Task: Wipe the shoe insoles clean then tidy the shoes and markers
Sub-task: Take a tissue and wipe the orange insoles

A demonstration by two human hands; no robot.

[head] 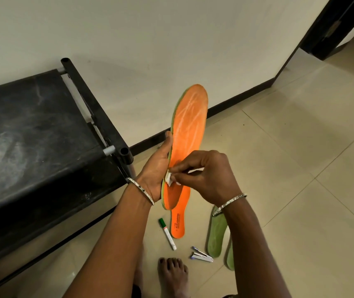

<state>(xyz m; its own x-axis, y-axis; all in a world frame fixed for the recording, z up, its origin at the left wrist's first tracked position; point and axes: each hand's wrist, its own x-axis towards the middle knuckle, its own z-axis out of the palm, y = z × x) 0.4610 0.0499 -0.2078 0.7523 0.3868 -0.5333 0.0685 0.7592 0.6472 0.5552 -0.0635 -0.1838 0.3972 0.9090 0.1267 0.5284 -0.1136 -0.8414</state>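
Insole [190,125] (orange) gripped in L hand [156,168], R hand [212,175] pinching white wipe [169,180] on it.

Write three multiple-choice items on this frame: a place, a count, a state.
1. Where does the white marker with a green cap lie?
A. on the black bench
B. on the tiled floor, beside the printed orange insole
C. in a hand

2. How many green insoles lie on the floor?
A. none
B. one
C. two

3. What does the right hand do?
A. pinches a small white wipe against the held orange foam insole
B. hangs idle
C. grips the stapler

Answers: 1 B, it lies on tile by that insole. 2 C, two show lower right. 3 A, it pinches the wipe; the left hand holds the insole.
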